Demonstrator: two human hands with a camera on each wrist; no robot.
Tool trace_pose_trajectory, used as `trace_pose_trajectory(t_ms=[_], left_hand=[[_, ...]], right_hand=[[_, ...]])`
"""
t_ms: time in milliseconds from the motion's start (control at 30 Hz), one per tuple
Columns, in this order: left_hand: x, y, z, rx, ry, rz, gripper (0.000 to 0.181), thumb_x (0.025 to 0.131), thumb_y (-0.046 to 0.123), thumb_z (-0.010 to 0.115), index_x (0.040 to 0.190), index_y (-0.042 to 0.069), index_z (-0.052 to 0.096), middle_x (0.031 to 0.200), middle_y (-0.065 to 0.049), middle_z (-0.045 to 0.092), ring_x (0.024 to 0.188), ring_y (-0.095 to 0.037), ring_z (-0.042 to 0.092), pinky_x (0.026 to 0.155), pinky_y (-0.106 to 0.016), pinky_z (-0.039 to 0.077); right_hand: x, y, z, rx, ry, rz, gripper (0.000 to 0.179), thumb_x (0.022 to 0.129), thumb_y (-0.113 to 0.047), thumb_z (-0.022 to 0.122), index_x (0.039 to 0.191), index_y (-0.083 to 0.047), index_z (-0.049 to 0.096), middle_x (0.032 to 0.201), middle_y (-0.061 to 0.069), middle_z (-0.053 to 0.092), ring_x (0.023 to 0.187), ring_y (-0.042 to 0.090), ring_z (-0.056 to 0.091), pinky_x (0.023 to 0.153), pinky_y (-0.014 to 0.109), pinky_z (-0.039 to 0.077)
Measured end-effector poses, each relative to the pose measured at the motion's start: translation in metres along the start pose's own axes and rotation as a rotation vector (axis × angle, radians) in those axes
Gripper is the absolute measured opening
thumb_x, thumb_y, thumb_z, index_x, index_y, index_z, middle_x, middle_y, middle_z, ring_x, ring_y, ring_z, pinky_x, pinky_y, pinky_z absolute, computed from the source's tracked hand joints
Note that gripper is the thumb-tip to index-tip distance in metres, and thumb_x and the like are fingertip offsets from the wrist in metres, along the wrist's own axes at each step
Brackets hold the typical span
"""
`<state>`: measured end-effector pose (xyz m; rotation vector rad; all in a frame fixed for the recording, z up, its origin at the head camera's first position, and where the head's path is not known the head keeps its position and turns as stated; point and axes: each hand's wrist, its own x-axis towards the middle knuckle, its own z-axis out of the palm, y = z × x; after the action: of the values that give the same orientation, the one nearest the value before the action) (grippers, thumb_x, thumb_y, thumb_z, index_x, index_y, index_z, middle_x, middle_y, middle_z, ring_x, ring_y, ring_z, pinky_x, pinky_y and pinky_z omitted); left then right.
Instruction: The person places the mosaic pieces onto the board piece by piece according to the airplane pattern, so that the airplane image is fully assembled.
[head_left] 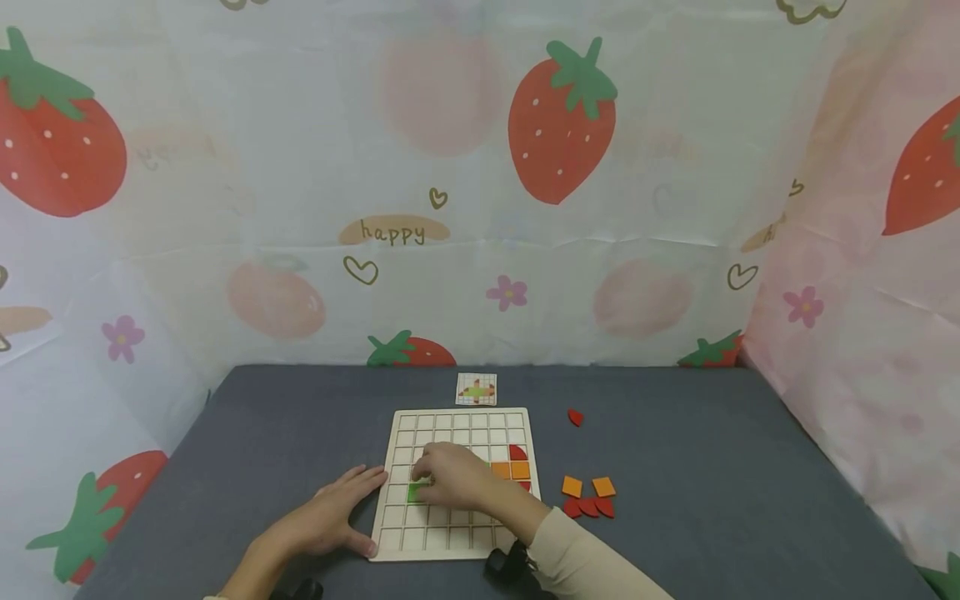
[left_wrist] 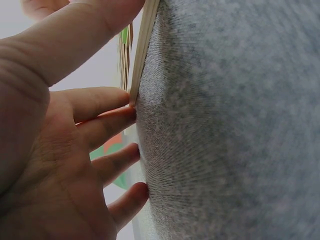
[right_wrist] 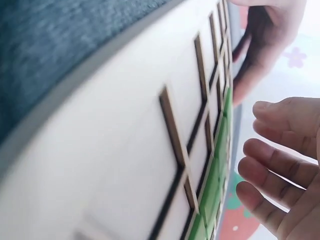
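Observation:
A pale wooden grid board (head_left: pixel 397 540) lies on the dark table. My left hand (head_left: pixel 330 510) rests at its left edge, fingers spread, thumb near the front corner. Over the board's middle hovers my right hand (head_left: pixel 453 477), its fingers loosely bent. In the right wrist view those fingertips stand apart from the board and no piece shows between them. Green tiles (right_wrist: pixel 215 170) sit in a line of cells under the right hand, which hides most of them from the head view. Orange tiles (head_left: pixel 520 470) and a red curved piece (head_left: pixel 517 452) fill cells at the right.
Right of the board lie two loose orange tiles (head_left: pixel 572 487), several red pieces (head_left: pixel 588 507) in a row, and a single red piece (head_left: pixel 575 417) farther back. A small picture card (head_left: pixel 477 390) lies behind the board. A strawberry-print curtain (head_left: pixel 480 308) surrounds the table.

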<state>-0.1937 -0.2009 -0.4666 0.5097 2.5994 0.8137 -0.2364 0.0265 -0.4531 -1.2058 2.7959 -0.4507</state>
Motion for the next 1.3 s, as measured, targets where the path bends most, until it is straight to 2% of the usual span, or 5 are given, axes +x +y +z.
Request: trace_pose_trajectory(t_ms=[433,667,900,1033,1300], left_hand=[[-0.001,0.0,-0.001,-0.002,0.004,0.021,0.101,0.065,0.036,0.086,0.147,0.0,0.039,0.154,-0.021,0.037,0.145,-0.049,0.021,0.105,-0.073,0.021],[-0.002,0.0,-0.002,0.007,0.002,0.029,0.101,0.065,0.036,0.086,0.146,-0.002,0.039,0.154,-0.022,0.037,0.145,-0.049,0.022,0.105,-0.073,0.021],[-0.001,0.0,-0.002,0.0,-0.003,0.017,0.101,0.065,0.035,0.086,0.147,-0.001,0.039,0.153,-0.021,0.037,0.145,-0.049,0.022,0.105,-0.073,0.021],[-0.002,0.001,-0.002,0.006,0.005,0.02,0.101,0.065,0.035,0.086,0.147,-0.001,0.039,0.153,-0.021,0.038,0.145,-0.049,0.022,0.105,-0.073,0.021],[-0.003,0.001,-0.002,0.012,0.016,0.029,0.101,0.065,0.036,0.086,0.146,-0.002,0.039,0.152,-0.022,0.039,0.144,-0.049,0.023,0.106,-0.072,0.022]], right_hand=[[-0.031,0.025,-0.021,0.162,0.057,0.042,0.018,0.088,-0.016,0.069,0.104,-0.009,0.076,0.096,0.0,0.067,0.086,0.011,0.061,0.074,0.02,0.049],[-0.047,0.041,-0.027,0.238,0.088,0.067,0.017,0.089,-0.016,0.07,0.103,-0.007,0.075,0.094,0.003,0.065,0.078,0.01,0.056,0.067,0.02,0.046],[-0.061,0.052,-0.031,0.256,0.116,0.107,0.018,0.09,-0.017,0.068,0.105,-0.007,0.074,0.096,0.0,0.065,0.084,0.012,0.059,0.07,0.023,0.048],[-0.068,0.059,-0.035,0.23,0.144,0.11,0.017,0.089,-0.015,0.068,0.103,-0.006,0.074,0.093,0.0,0.065,0.079,0.011,0.056,0.069,0.024,0.046],[-0.096,0.071,-0.042,0.269,0.2,0.16,0.016,0.088,-0.013,0.069,0.102,-0.006,0.073,0.097,0.004,0.066,0.083,0.018,0.061,0.07,0.025,0.05]])
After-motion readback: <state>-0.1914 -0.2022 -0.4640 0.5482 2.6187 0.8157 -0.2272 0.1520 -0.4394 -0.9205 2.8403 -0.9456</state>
